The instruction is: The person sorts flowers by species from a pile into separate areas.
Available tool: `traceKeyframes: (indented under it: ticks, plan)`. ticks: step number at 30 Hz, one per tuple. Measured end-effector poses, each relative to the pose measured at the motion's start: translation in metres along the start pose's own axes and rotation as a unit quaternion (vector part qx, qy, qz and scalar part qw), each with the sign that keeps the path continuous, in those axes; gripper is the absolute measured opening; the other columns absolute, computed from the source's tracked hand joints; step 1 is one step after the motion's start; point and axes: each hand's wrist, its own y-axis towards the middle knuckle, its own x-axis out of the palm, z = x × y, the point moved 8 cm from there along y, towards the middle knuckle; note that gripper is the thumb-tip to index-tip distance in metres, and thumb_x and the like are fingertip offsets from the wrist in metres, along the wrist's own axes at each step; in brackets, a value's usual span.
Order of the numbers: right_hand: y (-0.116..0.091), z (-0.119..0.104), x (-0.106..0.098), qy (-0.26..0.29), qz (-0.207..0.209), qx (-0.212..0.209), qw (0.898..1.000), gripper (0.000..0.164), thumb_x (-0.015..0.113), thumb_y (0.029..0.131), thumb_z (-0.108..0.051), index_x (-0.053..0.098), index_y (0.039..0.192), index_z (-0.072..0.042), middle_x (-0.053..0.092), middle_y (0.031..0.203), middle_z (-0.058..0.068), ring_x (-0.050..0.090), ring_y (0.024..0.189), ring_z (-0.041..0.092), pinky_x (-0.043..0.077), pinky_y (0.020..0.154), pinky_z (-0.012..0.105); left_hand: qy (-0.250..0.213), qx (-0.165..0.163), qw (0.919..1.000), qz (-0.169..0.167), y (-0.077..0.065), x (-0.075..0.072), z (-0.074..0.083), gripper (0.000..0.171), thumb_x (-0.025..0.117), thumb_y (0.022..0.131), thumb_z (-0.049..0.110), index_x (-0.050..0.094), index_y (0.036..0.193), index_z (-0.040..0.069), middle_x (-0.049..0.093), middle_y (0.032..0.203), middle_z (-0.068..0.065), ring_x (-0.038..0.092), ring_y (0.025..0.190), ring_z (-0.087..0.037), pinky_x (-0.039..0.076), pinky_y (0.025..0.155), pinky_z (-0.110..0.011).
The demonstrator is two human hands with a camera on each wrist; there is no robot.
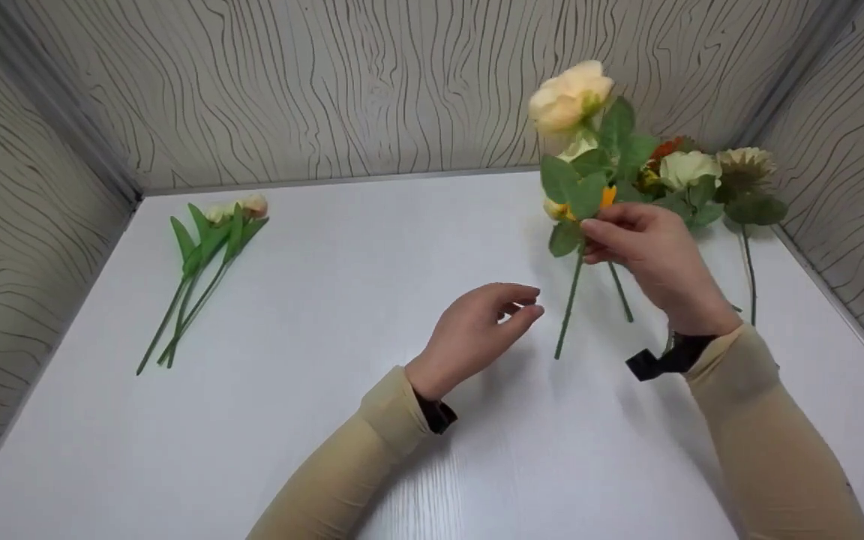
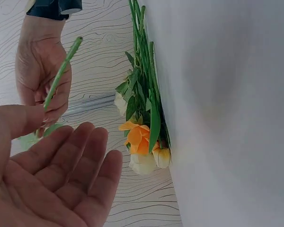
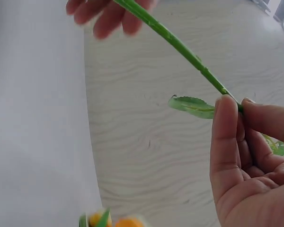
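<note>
My right hand [image 1: 653, 251] pinches the green stem [image 3: 180, 47] of a peach-coloured artificial flower [image 1: 571, 97] between thumb and fingers. The bloom stands up above the hand, with broad green leaves [image 1: 582, 184] just under it. To the left of that stem is my left hand [image 1: 477, 330], which holds nothing. In the left wrist view its fingers [image 2: 87, 165] are spread and slightly bent, near the lower stem. Behind the raised flower, a pile of flowers with an orange bloom [image 2: 138, 137] lies on the table; the right hand partly hides it in the head view.
Several tulips [image 1: 199, 262] with green leaves lie together on the left of the white table [image 1: 327, 300]. At the right back are a white rose [image 1: 691, 171], a red-orange flower [image 1: 672, 148] and a beige flower [image 1: 747, 165]. Patterned wall panels [image 1: 402, 90] enclose the table.
</note>
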Motion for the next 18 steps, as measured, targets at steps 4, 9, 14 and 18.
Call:
traceKeyframes:
  ticks: [4,9,14,18]
  plan:
    - [0.004,-0.004,0.037,0.014,-0.051,-0.037,0.998,0.034,0.078,0.093,-0.02,0.068,0.11,0.008,0.069,0.098,0.016,0.069,0.082,0.025,0.061,0.08,0.034,-0.096,-0.028,0.995,0.008,0.003,-0.004,-0.007,0.024,0.068,0.101,0.031,0.076,0.119,0.017,0.073,0.103,0.011,0.066,0.089,-0.005,0.055,0.079,-0.026]
    - [0.005,0.0,0.053,0.011,-0.066,-0.047,0.997,0.029,0.077,0.094,-0.017,0.069,0.105,0.008,0.07,0.091,0.015,0.069,0.078,0.024,0.061,0.08,0.035,-0.187,-0.042,0.9814,0.007,0.004,-0.005,-0.011,0.008,0.07,0.099,0.02,0.075,0.104,0.016,0.073,0.092,0.001,0.07,0.077,-0.015,0.06,0.074,-0.03]
    - [0.006,0.004,0.056,0.001,-0.064,-0.039,0.997,0.033,0.078,0.093,-0.021,0.069,0.107,0.008,0.07,0.091,0.015,0.068,0.079,0.024,0.061,0.081,0.035,-0.218,-0.048,0.9749,0.004,0.004,-0.005,-0.013,0.005,0.073,0.097,0.017,0.074,0.101,0.015,0.073,0.091,0.001,0.071,0.076,-0.019,0.061,0.073,-0.032]
    - [0.008,0.004,0.059,0.004,-0.067,-0.042,0.997,0.032,0.078,0.093,-0.019,0.069,0.107,0.008,0.07,0.092,0.015,0.069,0.079,0.024,0.061,0.081,0.036,-0.224,-0.053,0.9731,0.003,0.005,-0.005,-0.016,0.004,0.073,0.097,0.016,0.073,0.1,0.013,0.073,0.091,0.0,0.071,0.078,-0.02,0.061,0.074,-0.032]
